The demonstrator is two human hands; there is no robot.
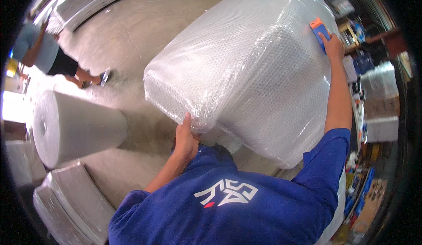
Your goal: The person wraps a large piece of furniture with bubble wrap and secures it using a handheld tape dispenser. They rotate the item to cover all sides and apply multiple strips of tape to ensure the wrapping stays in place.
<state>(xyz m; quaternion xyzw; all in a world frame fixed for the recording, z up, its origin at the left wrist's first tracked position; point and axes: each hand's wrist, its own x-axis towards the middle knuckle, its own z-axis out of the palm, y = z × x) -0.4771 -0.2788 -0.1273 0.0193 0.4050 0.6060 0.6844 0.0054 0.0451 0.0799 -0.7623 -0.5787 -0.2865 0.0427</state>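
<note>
A large, bulky item wrapped in clear bubble wrap [246, 65] stretches away in front of me. What lies inside the wrap cannot be made out. My left hand [187, 140] grips the wrap's near lower corner, thumb up along it and the other fingers mostly hidden below. Out at the far right, my right hand [333, 46] is closed round a blue hand tool with an orange end [319, 33]. That tool lies against or just over the wrapped right side; its exact kind is unclear. Shiny strips run along the wrap's upper ridge.
At the left stands a big roll of white foam-like sheet [83, 124]. Wrapped long packages [74, 205] lie at the lower left, and more wrapped bundles [92, 1] at the back. Another person [46, 54] walks at far left. Cluttered shelving and boxes [380, 100] line the right.
</note>
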